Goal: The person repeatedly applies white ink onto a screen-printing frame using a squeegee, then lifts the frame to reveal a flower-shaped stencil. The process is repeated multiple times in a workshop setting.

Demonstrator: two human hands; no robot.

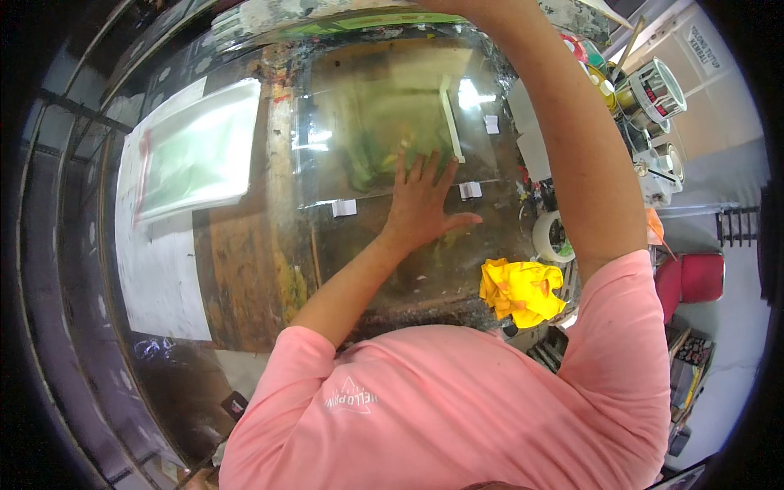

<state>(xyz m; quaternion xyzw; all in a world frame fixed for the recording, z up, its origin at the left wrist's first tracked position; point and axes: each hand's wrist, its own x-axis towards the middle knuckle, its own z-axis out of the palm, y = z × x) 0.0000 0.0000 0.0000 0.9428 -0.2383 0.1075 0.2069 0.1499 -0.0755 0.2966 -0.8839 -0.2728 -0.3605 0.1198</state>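
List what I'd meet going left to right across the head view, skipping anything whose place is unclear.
Clear plastic sheets → small white tab left of the hand → left hand, spread flat → crumpled yellow cloth → red chair.

In front of me at 12 o'clock, I had a clear, glossy sheet (371, 122) lying flat, slightly askew, with 3 white tabs (345, 207) at its 3, 5 and 7 o'clock edges. Farther off at 12, a green bar (359, 29) stretched crosswise.
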